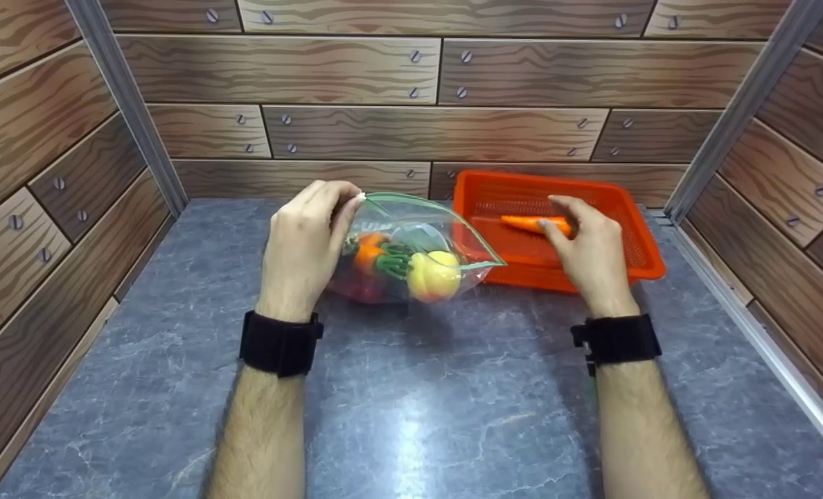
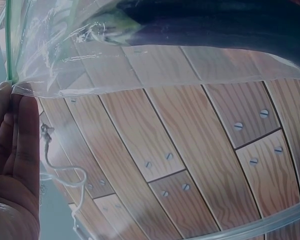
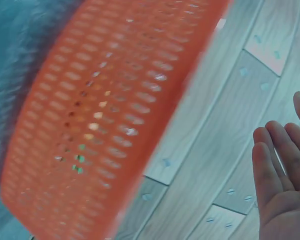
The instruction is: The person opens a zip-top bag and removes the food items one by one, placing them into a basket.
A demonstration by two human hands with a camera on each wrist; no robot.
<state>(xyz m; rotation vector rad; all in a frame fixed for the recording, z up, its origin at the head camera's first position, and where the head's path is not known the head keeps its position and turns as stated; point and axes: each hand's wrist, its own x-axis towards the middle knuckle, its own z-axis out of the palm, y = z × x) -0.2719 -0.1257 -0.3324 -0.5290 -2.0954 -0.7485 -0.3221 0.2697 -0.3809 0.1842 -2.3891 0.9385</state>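
Note:
My left hand (image 1: 305,229) pinches the corner of a clear zip bag (image 1: 477,274) with a green seal, and its mouth gapes to the right. Inside the bag lie a yellow fruit (image 1: 434,276), an orange carrot with green stems (image 1: 370,251), and an eggplant (image 2: 215,22) seen in the left wrist view. Something dark red shows low in the bag. Over the orange-red basket (image 1: 557,181) my right hand (image 1: 591,249) hovers with thumb and fingers apart. Another carrot (image 1: 519,222) lies in the basket below it, its thick end partly hidden by the hand.
The grey marbled tabletop (image 1: 411,388) is bounded by wood-patterned panels (image 1: 349,69) at the back and both sides. Metal rails (image 1: 765,333) run along the edges. A white cord (image 2: 65,167) hangs near my left hand in its wrist view.

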